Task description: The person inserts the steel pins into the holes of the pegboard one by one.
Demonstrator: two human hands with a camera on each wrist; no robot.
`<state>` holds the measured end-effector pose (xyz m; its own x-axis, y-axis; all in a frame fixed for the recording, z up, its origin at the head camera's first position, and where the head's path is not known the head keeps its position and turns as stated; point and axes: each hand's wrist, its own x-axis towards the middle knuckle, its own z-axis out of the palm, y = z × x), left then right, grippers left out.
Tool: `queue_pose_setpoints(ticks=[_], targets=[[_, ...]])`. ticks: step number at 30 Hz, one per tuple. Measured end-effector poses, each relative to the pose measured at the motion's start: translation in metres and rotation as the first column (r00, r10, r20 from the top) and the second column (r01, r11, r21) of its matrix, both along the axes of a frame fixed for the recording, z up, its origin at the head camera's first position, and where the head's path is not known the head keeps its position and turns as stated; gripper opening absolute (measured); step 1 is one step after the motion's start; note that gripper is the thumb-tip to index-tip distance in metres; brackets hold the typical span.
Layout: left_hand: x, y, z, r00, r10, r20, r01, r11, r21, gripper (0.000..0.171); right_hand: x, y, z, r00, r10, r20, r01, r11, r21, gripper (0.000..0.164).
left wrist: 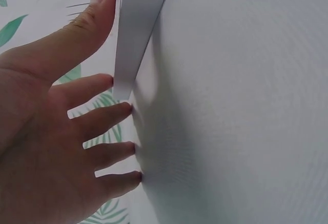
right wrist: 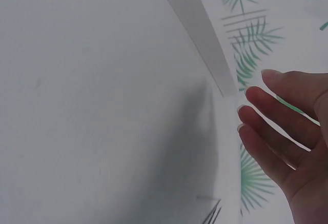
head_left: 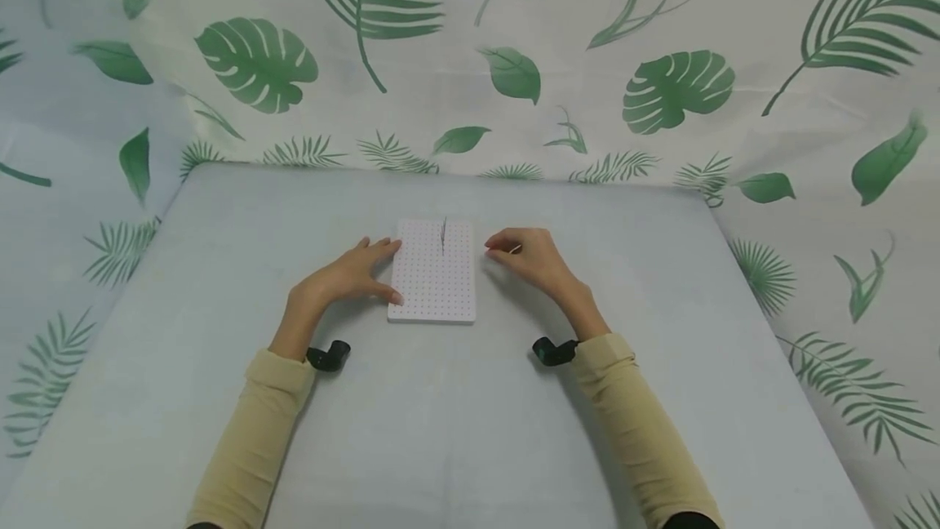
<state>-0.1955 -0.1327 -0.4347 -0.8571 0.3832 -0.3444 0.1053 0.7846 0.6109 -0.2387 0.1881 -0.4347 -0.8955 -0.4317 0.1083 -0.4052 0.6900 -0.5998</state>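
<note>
A white pegboard (head_left: 433, 276) with rows of tiny holes lies on the table. Thin dark pins (head_left: 443, 237) stand upright toward its far side, and the right wrist view shows these pins (right wrist: 245, 16) from the side. My left hand (head_left: 343, 274) is spread at the board's left edge, its thumb at the near left corner and a fingertip farther up that edge. Just right of the board hovers my right hand (head_left: 532, 255), fingers loosely bent, thumb close to the fingertips. No object shows between them. In the right wrist view, several thin dark sticks (right wrist: 211, 214) lie on the table.
A pale cloth covers the table (head_left: 441, 415). Leaf-printed fabric (head_left: 441, 64) hangs behind and along the sides. A black wrist camera (head_left: 330, 355) sits on the left wrist, another black camera (head_left: 553, 351) on the right.
</note>
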Motion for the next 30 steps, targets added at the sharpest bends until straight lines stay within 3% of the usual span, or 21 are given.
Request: queue_pose_setpoints(ticks=[14, 22, 30], targets=[[0.0, -0.001, 0.0, 1.0, -0.004, 0.009, 0.004, 1.0, -0.004, 0.103, -0.002, 0.039, 0.002, 0.997, -0.074, 0.018, 0.073, 0.996, 0.046, 0.019], [0.001, -0.007, -0.001, 1.0, 0.005, 0.007, -0.005, 1.0, 0.009, 0.103, -0.005, 0.061, -0.002, 0.993, -0.092, 0.071, 0.086, 0.992, 0.087, 0.023], [0.002, -0.007, 0.0, 1.0, 0.0, 0.013, 0.0, 1.0, 0.016, 0.103, -0.004, 0.076, -0.006, 0.974, -0.1, 0.202, 0.07, 0.986, 0.153, 0.051]])
